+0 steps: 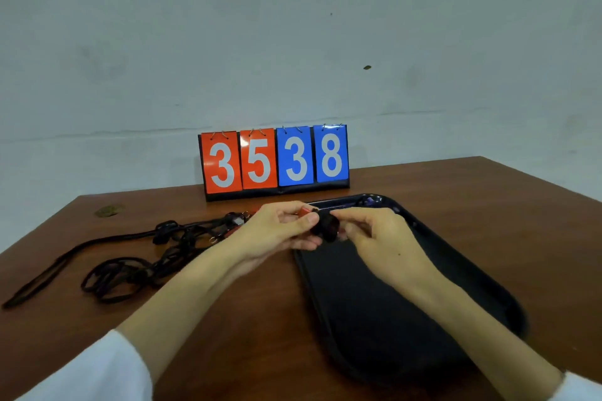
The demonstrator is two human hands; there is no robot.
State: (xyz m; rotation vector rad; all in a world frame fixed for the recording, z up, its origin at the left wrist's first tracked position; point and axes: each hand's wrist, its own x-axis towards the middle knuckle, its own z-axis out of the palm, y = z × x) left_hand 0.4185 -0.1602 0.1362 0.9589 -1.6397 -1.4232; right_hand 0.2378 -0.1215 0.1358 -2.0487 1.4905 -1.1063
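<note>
- Brown table: left edge runs off view, far edge meets a pale wall, far right corner shows. Bare wood near the left forearm and right of the tray.
- Far left: tangle of black cords, one long loop trailing toward the left edge. Strand count cannot be told; small metal rings and a reddish bit show at its right end.
- One dull stain on the wood behind the tangle, well apart from it.
- Back centre: one flip scoreboard at the far edge. Four cards: two red reading 3 and 5, two blue reading 3 and 8.
- Left hand: fingers curled, thumb on top, pinching a small red piece. Narrow grip. White sleeve at the near edge.
- Red piece is held above the table, just over the tray's far left rim, touching the black bundle beside it.
- One black bundle, apparently wound cord, between the two hands, off the surface.
- Right hand: fingers curled in, fingertips pinching the bundle from its right side. Narrow grip; held above the tray.
- One black tray, long side running from near to far, right of centre. Its left rim passes under the hands.
- One small purplish item in the tray's far corner; too small to identify.
</note>
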